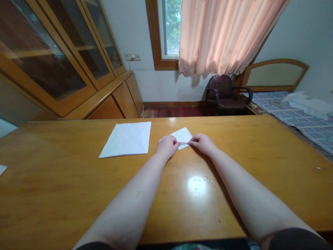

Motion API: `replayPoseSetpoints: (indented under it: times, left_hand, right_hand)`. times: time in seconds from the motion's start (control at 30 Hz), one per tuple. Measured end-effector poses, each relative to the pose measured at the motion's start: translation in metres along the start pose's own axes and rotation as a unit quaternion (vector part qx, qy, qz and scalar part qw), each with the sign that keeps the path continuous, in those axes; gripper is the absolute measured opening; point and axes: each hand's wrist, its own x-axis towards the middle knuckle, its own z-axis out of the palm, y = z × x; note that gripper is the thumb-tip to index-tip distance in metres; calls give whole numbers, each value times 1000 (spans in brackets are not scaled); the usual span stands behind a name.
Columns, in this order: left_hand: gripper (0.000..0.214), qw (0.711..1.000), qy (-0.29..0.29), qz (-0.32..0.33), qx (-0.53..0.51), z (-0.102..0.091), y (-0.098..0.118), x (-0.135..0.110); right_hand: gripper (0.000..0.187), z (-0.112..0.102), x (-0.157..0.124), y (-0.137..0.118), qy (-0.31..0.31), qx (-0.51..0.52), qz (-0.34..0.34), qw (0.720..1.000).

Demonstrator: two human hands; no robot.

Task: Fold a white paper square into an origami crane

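Observation:
A small folded piece of white paper (182, 134) lies on the wooden table (78, 194), turned so a corner points away from me. My left hand (167, 144) pinches its left side between thumb and fingers. On the opposite side, my right hand (202, 142) pinches the paper in the same way. Between the two hands runs a narrow raised fold near the paper's front part. Fingers partly cover both side corners. To the left of my left hand rests a larger stack of square white paper (128, 139), apart from both hands.
Glass-door cabinets (65, 52) stand at the left behind the table. A dark office chair (225, 92) sits beyond the far edge, below a pink curtain (221, 34). At the right is a bed (293, 118) with a checked cover. A white scrap (2, 169) lies at the left edge.

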Motion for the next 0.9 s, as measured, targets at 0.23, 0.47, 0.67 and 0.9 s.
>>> replayPoseSetpoints:
  times: [0.23,0.47,0.67,0.9]
  left_hand:
    - [24,1000,9,-21,10,2,1,0]
    - [27,999,-1,-45,24,-1,3,1]
    - [31,998,3,-51,41,0,3,2]
    - [24,997,20,-55,40,2,1,2]
  right_hand:
    - [20,-1,-1,-3,-1,-23,11,1000]
    - [19,-1,-1,-5,-8,-68,-9,998]
    - [21,-1,-3,-7,-25,-98,-31,994]
    - [23,-1,-2,-6,-26,-105,-21,994]
